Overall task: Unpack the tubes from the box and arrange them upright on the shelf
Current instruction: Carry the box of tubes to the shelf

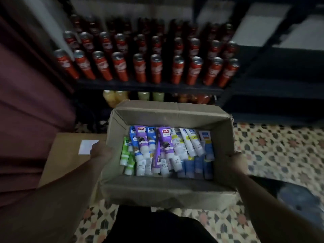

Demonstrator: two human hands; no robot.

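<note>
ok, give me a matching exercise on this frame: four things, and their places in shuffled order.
Things:
1. green tubes
2. red cans
3. yellow bottles
4. right hand

Places:
A. in rows on the dark shelf
B. against the right wall of the cardboard box
C. inside the cardboard box, at its left side
D. below the dark shelf, behind the cardboard box

Pairs: 1-C, 2-A, 3-D, 4-B
</note>
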